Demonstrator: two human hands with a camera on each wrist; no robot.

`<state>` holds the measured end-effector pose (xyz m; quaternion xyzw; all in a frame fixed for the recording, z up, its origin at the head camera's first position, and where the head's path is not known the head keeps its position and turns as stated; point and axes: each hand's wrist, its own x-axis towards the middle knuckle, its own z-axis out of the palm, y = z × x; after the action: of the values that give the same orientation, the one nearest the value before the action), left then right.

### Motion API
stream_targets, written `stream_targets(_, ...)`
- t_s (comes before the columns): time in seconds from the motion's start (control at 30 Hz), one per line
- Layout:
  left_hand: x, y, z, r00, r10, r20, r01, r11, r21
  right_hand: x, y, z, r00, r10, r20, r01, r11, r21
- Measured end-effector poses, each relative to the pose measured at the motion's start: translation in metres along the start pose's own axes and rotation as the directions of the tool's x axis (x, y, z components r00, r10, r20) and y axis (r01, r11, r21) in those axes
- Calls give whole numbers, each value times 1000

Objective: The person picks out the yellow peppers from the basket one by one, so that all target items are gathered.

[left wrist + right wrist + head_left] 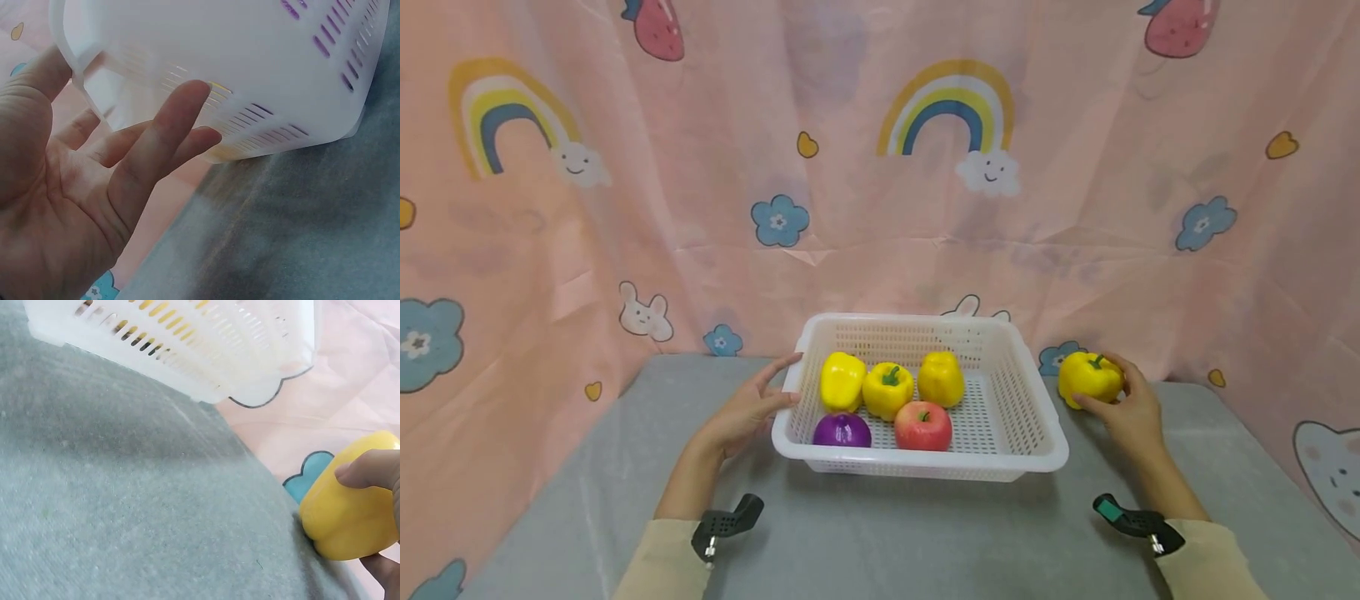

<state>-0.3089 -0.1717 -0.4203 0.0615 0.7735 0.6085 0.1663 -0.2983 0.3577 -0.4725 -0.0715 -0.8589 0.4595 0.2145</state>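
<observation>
My right hand (1131,412) grips a yellow bell pepper (1088,377) by its side, close over the grey table to the right of the basket. In the right wrist view, the thumb lies across this pepper (347,503). My left hand (741,417) is at the left end of the white plastic basket (925,462), thumb and a fingertip at its rim. The left wrist view has the other fingers (159,134) spread loosely beside the basket wall (262,75). Inside the basket are three yellow bell peppers (888,392), a red apple (923,427) and a purple onion (842,431).
The basket stands on a grey cloth-covered table (887,542), near its back edge. Behind it hangs a pink curtain (880,250) printed with rainbows, flowers and rabbits. Black camera mounts sit on the left wrist (727,525) and the right wrist (1138,525).
</observation>
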Motion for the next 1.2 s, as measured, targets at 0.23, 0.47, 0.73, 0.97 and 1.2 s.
stream_targets(0.23, -1, 1, 0, 1000, -7, -5, 7, 1000, 7, -1, 1, 0, 1000, 7, 9, -8, 1000, 7)
stream_targets(0.47, 1, -1, 0, 1000, -1, -5, 2, 1000, 10, 0, -4, -3, 1000, 21, 7, -21, 999, 35)
stream_targets(0.73, 0, -1, 0, 1000, 6, 2, -6, 1000, 2, 0, -9, -7, 1000, 24, 13, -24, 999, 39)
stream_targets(0.97, 1, -1, 2, 1000, 6, 2, -6, 1000, -1, 0, -16, -14, 999, 36, 9, -36, 999, 0)
stream_targets(1.2, 0, 0, 2, 1000, -6, -18, 6, 1000, 1, 2, -36, -23, 1000, -19, -9, 18, 999, -43)
